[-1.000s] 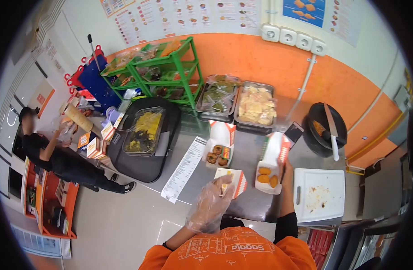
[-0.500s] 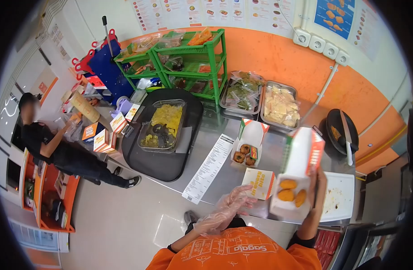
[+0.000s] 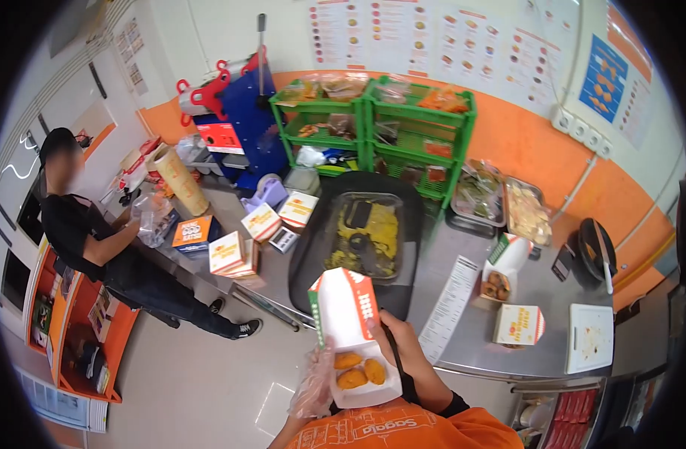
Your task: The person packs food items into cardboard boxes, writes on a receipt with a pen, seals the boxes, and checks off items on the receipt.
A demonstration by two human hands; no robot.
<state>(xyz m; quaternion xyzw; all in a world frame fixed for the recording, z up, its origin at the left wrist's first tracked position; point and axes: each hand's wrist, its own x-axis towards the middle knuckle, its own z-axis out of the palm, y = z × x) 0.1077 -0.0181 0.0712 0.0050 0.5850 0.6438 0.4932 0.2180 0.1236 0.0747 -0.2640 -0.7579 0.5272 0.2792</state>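
Observation:
An open food box (image 3: 388, 383) with an orange-and-green lid is in front of my body, lid raised. Inside lie three golden fried pieces (image 3: 350, 369). My left hand (image 3: 311, 383), in a clear plastic glove, is closed on the box's left side. My bare right hand (image 3: 415, 350) grips its right side, thumb up near the lid. A dark strip shows between that hand and the box; I cannot make out what it is. On the steel counter, an open box holds browned balls (image 3: 496, 286). Beside it stands a closed box (image 3: 519, 325).
A black tray (image 3: 304, 262) bears a tub of yellow food (image 3: 380, 232). Nearby are a long receipt (image 3: 449, 307), a white cutting board (image 3: 590, 337), a pan (image 3: 593, 251), stacked boxes (image 3: 227, 252) and green racks (image 3: 418, 138). At left stands a co-worker (image 3: 96, 232).
The open box has moved left, away from above the counter's right part, in my right hand. My left hand has come onto its left side. The view has turned left.

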